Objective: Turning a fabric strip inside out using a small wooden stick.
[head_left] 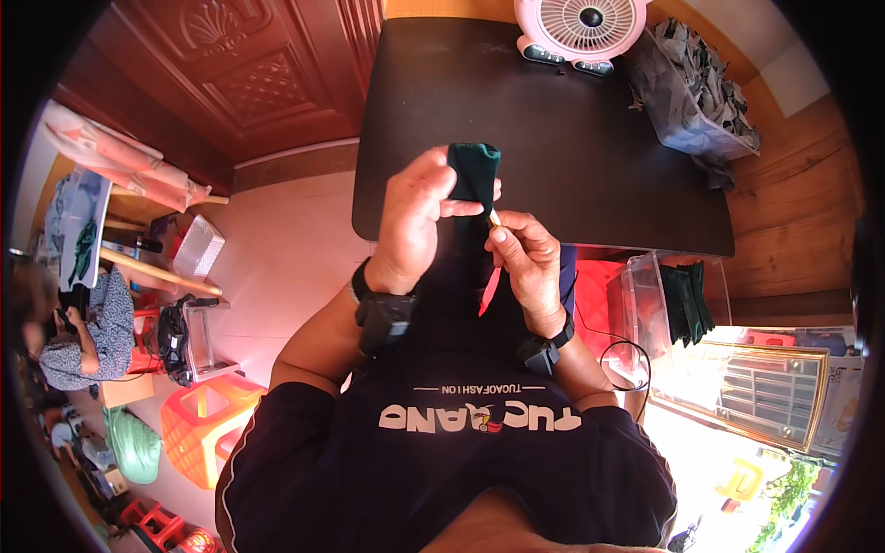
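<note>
A small dark green pouch (475,170), velvety in look, is up in front of my chest, near the table's front edge. My left hand (415,217) is closed round it, thumb on the near face and fingers behind. Just below its lower right corner, my right hand (527,263) pinches a slim pale yellow piece (495,219) whose top end touches the pouch. From under that hand a narrow, pointed red piece (489,292) hangs down; whether it joins the pale one I cannot tell. Both wrists wear black bands.
The black table (553,157) bears a pink fan (590,28) and a clear bin (696,129) of grey-green cloth pieces. At right, a clear box (645,295) holds dark green pouches (687,302). An orange stool (198,424) stands at left; beyond it sits another person (92,323).
</note>
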Motion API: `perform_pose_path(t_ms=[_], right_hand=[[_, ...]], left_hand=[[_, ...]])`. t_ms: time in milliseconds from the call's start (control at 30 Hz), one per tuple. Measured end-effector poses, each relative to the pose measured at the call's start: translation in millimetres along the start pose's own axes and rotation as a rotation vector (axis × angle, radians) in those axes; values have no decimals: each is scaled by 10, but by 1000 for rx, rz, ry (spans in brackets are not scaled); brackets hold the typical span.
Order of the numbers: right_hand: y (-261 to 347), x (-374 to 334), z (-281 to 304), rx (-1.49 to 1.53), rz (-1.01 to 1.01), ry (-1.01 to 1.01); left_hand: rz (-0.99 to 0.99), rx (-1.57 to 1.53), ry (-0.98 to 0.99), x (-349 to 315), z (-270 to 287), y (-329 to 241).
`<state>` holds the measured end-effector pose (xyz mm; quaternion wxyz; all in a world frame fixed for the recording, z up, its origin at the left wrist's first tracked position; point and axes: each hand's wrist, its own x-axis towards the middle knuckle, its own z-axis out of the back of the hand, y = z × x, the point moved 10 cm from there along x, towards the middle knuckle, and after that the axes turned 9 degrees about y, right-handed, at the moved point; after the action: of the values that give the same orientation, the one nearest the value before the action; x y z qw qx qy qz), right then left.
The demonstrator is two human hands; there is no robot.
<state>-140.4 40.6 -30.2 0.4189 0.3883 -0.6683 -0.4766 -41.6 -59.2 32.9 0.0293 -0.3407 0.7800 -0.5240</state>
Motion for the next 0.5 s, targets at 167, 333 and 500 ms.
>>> perform_pose_path(t_ms=[167, 333, 500], right_hand=[[4, 9, 19, -41, 11, 3], [41, 21, -12, -12, -6, 17], [51, 24, -37, 11, -18, 46]], left_hand=[[4, 121, -38, 10, 87, -107], [-53, 9, -14, -23, 43, -80], [-98, 52, -39, -43, 6, -111]])
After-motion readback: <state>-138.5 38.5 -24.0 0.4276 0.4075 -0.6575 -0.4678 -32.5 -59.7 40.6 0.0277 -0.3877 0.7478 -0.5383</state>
